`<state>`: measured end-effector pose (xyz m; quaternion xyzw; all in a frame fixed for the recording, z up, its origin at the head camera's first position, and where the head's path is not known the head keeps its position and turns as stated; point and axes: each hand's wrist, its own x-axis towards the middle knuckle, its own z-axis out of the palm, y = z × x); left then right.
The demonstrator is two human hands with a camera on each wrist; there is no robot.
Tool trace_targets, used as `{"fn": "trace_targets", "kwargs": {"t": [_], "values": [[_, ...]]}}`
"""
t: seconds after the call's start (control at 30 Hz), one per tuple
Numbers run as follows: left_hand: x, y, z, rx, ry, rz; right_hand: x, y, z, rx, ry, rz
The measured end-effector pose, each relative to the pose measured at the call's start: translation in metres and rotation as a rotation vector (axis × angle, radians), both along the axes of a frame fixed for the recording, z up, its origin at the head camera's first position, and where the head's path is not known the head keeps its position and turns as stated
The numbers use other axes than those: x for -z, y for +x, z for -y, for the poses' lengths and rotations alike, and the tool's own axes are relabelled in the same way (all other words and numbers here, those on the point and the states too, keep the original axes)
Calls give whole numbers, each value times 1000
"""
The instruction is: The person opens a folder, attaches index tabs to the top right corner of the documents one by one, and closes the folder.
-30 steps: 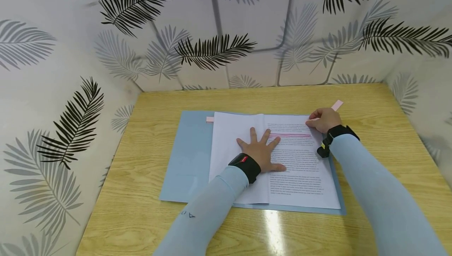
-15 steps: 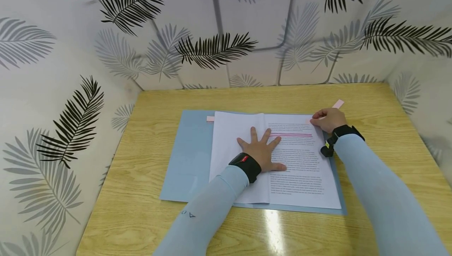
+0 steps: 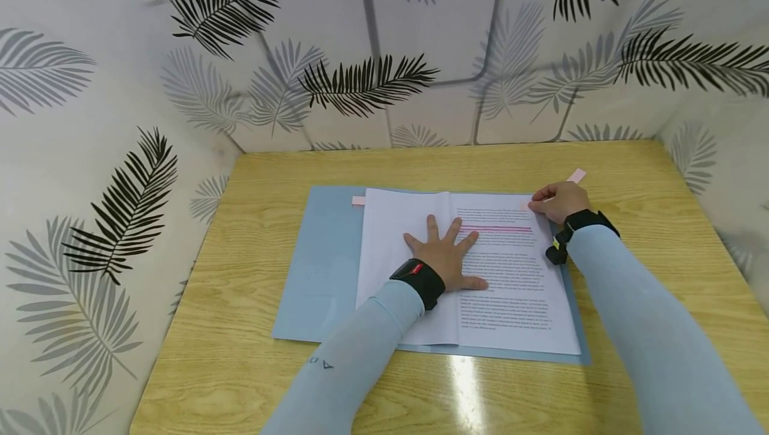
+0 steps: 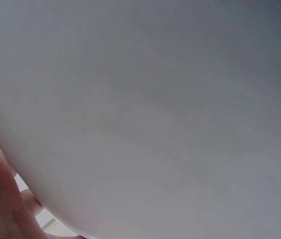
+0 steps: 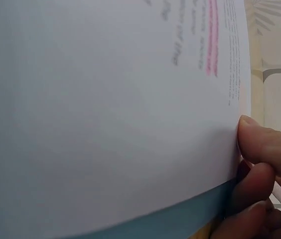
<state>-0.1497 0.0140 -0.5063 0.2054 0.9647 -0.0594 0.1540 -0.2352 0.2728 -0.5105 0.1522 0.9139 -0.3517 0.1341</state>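
Observation:
Spread flat, my left hand (image 3: 441, 258) presses on the open booklet of white pages (image 3: 504, 318), across its fold. My right hand (image 3: 561, 201) is at the upper right corner of the printed page. Its thumb (image 5: 265, 147) lies on the page edge, with curled fingers behind, pinching a pink sticky tab (image 3: 577, 176) there. The tab's outer end sticks out past the hand; its middle is hidden. A pink highlighted line (image 3: 498, 229) crosses the printed text. In the left wrist view, blurred white paper covers most of the picture, with part of the left hand (image 4: 3, 204) at lower left.
Under the pages lies an open light blue folder (image 3: 318, 261). Another pink tab (image 3: 358, 201) sticks out at the left page's upper edge. The wooden table (image 3: 228, 301) meets a leaf-patterned wall (image 3: 432, 35) at the back and sides.
My right hand has shifted slightly to the right along the tab, toward the page's corner, then stays nearly still. The left hand keeps its place on the pages.

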Motion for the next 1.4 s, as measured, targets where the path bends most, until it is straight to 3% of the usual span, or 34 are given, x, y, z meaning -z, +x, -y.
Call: {"fn": "trace_targets", "kwargs": {"t": [0.33, 0.57, 0.87, 1.2, 1.4], "values": [[-1, 0, 0, 10, -33, 6, -4, 0, 2, 14, 14, 35], [0, -2, -4, 19, -33, 12, 0, -8, 0, -35, 113, 36], [5, -2, -1, 10, -22, 6, -1, -12, -3, -116, 66, 140], [-10, 3, 1, 20, -9, 5, -5, -22, -12, -206, 51, 159], [-4, -1, 1, 10, -4, 23, 2, -26, -17, -193, -39, 206]]}}
